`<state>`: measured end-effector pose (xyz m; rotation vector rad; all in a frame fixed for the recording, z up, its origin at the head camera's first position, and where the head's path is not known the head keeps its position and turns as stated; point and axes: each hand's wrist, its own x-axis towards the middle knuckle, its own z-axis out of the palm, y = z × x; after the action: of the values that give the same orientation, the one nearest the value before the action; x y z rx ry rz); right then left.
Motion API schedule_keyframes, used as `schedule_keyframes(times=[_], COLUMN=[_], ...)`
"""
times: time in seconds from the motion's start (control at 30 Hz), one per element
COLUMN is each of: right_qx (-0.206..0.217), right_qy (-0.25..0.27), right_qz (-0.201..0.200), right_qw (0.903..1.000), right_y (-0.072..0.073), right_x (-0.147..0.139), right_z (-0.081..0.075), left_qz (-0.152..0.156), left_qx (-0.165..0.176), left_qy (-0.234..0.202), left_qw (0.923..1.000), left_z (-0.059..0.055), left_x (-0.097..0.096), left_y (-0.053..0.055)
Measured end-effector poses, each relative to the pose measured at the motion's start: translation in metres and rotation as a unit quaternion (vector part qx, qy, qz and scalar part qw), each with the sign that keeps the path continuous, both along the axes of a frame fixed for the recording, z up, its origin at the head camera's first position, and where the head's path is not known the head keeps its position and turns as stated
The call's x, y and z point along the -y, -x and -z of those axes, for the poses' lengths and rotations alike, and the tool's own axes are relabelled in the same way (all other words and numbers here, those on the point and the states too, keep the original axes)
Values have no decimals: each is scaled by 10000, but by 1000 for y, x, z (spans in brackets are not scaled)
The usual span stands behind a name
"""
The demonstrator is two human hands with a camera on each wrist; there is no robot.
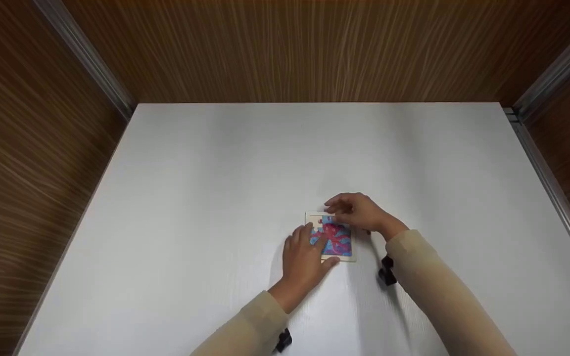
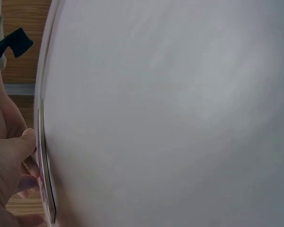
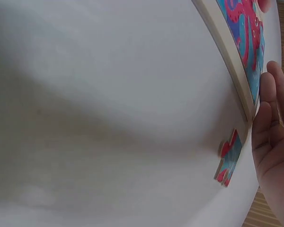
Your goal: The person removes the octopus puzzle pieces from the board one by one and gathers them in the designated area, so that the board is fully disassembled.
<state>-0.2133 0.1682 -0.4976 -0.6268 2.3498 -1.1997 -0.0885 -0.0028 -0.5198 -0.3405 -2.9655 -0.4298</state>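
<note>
A small wooden-framed jigsaw puzzle [image 1: 338,242] with a pink octopus on blue lies on the white table. Bare wood shows in its upper left part. My left hand [image 1: 304,259] rests over its left side with fingers spread, the thumb along the near edge of the frame. Over the upper right corner is my right hand [image 1: 361,212], its thumb on the picture and its fingers loosely bent past the far edge. In the right wrist view a loose puzzle piece [image 3: 228,158] in red and blue lies just outside the frame; my right wrist mostly covers it in the head view.
The white table [image 1: 206,198] spreads around the puzzle. Wood-grain panels [image 1: 285,49] stand behind it and at both sides, with metal rails [image 1: 87,54] at the corners. Black wrist-worn devices [image 1: 387,271] hang beneath my sleeves.
</note>
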Motion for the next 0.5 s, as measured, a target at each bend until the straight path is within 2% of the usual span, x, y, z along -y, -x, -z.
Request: schedule_keyframes(times=[0.27, 0.5], right_qx=[27, 1], right_qy=[-1, -152], right_qz=[-79, -150], right_qw=[10000, 9998], right_y=[-1, 1], right_x=[7, 11], right_z=[-4, -1], left_qz=[160, 94], left_qx=[-109, 142], left_qy=[9, 100], left_qw=[9998, 9998], left_z=[2, 1], left_x=[-9, -16], left_y=[-6, -9])
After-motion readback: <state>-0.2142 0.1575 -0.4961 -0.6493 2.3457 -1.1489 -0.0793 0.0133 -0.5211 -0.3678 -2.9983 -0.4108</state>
